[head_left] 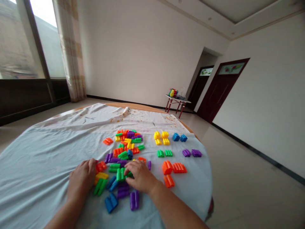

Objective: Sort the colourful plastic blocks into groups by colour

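My left hand (pixel 83 178) lies palm down on the cloth, left of the loose pile of ribbed plastic building blocks. Its fingertips are next to an orange block (pixel 101 166), and its fingers look extended but partly hidden. My right hand (pixel 143 178) reaches into the pile, thumb and fingers closed on a green block (pixel 120 174). Close around the hands lie a yellow block (pixel 102 175), a green block (pixel 100 187), blue blocks (pixel 111 203) and purple blocks (pixel 134 200).
To the right stand groups sorted by colour: yellow blocks (pixel 161 138), blue blocks (pixel 179 137), green blocks (pixel 164 153), purple blocks (pixel 192 153) and orange blocks (pixel 169 181). A wrinkled cloth (pixel 47 152) covers the round table. Beyond it, a small table (pixel 177 99) holds a colourful bag (pixel 173 93).
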{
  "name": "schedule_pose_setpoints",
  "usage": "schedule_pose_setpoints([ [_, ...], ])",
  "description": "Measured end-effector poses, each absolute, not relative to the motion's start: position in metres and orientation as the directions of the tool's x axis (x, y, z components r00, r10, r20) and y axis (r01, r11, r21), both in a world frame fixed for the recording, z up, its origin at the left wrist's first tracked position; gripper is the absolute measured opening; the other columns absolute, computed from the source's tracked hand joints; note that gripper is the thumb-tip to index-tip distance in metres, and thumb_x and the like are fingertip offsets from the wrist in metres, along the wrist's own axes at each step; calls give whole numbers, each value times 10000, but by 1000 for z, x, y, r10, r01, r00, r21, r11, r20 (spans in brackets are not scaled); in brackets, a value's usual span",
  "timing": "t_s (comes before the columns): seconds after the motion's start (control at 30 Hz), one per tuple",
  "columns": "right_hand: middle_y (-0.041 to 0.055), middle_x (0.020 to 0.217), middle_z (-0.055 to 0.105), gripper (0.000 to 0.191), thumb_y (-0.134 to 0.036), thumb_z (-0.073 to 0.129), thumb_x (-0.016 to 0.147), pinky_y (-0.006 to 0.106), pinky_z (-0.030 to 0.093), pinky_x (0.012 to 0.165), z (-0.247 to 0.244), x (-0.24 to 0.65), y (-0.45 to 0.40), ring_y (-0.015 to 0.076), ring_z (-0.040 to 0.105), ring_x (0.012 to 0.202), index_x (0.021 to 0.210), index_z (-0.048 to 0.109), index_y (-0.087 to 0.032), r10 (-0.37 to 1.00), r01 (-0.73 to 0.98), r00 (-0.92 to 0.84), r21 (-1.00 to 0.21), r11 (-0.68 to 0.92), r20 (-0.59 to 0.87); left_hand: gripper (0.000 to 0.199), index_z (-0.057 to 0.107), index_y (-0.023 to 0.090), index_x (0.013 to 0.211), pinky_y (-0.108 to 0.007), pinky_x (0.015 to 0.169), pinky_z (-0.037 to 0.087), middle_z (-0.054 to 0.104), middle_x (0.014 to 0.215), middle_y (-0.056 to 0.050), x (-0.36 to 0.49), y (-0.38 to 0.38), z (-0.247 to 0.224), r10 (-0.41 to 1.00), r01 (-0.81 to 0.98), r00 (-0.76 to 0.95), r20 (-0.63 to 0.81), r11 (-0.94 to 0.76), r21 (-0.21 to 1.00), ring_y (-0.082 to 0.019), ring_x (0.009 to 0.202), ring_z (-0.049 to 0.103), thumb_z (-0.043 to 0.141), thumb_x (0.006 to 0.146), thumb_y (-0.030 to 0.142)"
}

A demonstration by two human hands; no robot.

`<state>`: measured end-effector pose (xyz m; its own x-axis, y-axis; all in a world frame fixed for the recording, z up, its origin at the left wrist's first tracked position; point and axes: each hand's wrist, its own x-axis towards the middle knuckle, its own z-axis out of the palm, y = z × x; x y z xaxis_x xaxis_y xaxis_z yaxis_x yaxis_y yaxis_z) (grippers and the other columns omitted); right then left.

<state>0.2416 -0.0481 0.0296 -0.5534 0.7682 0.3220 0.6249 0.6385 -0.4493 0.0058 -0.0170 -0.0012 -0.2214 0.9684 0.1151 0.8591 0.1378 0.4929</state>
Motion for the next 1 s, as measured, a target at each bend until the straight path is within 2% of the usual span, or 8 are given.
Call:
schedule_pose_setpoints([
  [0.1,52,1028,641,315,-110,653,692,305,398,936,31,244,-50,184,557,1017,997,616,-178,774,608,-544,-483,630,325,559,602,171,943,-404,845,370,610,1083,-147,5,-16,-1,970,856,-222,98,146,496,-292,1047,516,98,866,402],
  [0.23,68,1119,587,485,-83,634,693,287,415,942,38,260,-56,173,536,1061,1162,566,-187,789,552,-496,-570,609,363,557,593,193,966,-410,868,359,596,1124,-129,3,-13,-2,972,842,-229,54,169,513,-293,1073,498,100,857,427],
  [0.3,59,1113,573,495,-85,642,695,278,435,917,45,275,-57,163,545,1030,1171,568,-201,809,535,-458,-612,582,370,573,595,192,971,-415,875,356,591,1132,-131,3,-12,-3,971,840,-235,46,179,512,-299,1080,494,90,853,436],
  [0.47,34,1051,574,446,-97,645,709,281,477,813,61,330,-42,121,566,794,1135,597,-220,879,598,-318,-644,477,356,612,593,188,981,-406,893,350,593,1127,-135,3,-11,-2,972,848,-234,39,184,497,-297,1096,490,62,842,459],
  [0.6,44,1056,580,452,-29,575,698,296,470,828,62,382,-15,136,568,819,1110,612,-211,918,708,-206,-596,378,338,619,580,185,1018,-404,900,345,572,1183,-132,3,-11,-2,971,855,-237,21,198,479,-288,1128,474,50,837,449],
  [0.83,81,1086,610,467,4,547,679,301,425,897,39,438,16,177,578,942,1106,623,-169,980,906,-110,-389,167,165,615,586,188,1005,-397,899,354,577,1172,-129,1,-8,-5,970,848,-240,20,200,490,-281,1110,483,59,837,454],
  [1.0,73,1112,622,476,-15,575,670,272,448,850,29,444,20,175,609,913,1108,631,-194,988,916,-98,-378,137,120,590,599,196,987,-409,882,365,589,1160,-130,-2,-7,-9,968,846,-247,41,194,497,-282,1105,495,82,844,441],
])
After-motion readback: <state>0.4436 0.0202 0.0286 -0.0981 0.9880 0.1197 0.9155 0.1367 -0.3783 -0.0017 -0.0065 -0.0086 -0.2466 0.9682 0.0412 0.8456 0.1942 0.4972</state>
